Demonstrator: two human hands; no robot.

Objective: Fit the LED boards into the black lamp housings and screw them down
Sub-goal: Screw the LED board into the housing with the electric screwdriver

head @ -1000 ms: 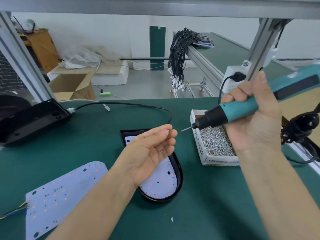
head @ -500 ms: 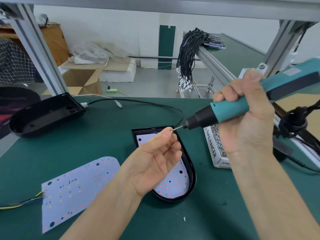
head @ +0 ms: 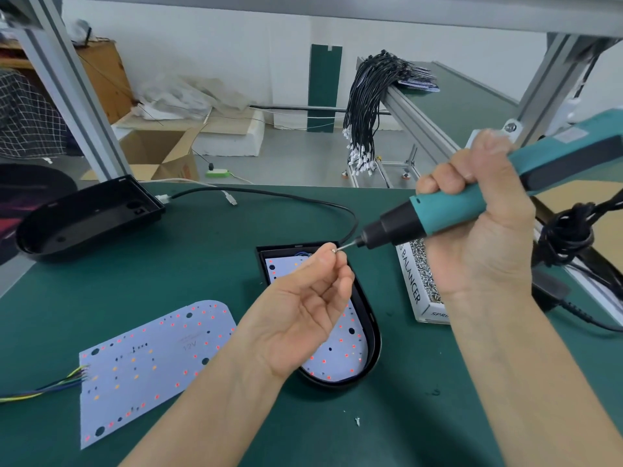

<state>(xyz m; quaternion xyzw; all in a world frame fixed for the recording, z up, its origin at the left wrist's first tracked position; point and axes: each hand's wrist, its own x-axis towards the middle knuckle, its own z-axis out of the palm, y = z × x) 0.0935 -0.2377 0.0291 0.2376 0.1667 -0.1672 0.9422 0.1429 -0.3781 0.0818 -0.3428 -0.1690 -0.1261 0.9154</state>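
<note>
A second ago the left hand (head: pixel 303 318) lay open, palm up, over the lamp housing (head: pixel 372 335), apart from the screwdriver (head: pixel 448 210), whose bit pointed at empty air. Since then its fingertips have closed into a pinch on a small screw (head: pixel 334 251), and the right hand (head: pixel 485 224) has brought the tool down toward 8 o'clock until the bit tip meets that screw. The screw box (head: pixel 413 291) at 3 o'clock, once in plain sight, is now largely hidden behind the right hand.
</note>
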